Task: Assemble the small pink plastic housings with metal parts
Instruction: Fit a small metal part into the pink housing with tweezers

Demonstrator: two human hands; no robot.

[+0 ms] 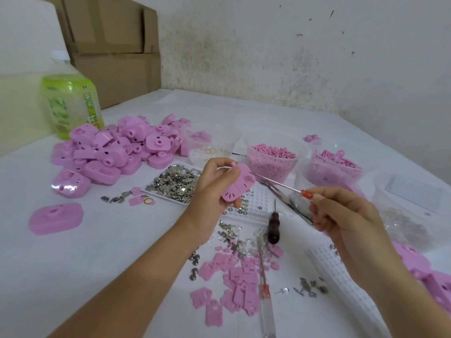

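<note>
Holding one pink housing (238,185) up off the worktop (97,252) in the left hand (210,189) — grip clamped round it, near the tray of metal parts (174,182). Pinching a small screwdriver (306,193) in the right hand (341,215), grip closed on its handle, tip pointing at the housing. Loads more housings (122,147) heaped over on the left.

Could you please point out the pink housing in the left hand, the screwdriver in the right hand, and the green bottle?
pink housing (238,187): head view, on its slotted face.
screwdriver (307,194): head view, on its red collar.
green bottle (70,106): head view, on its label.
</note>
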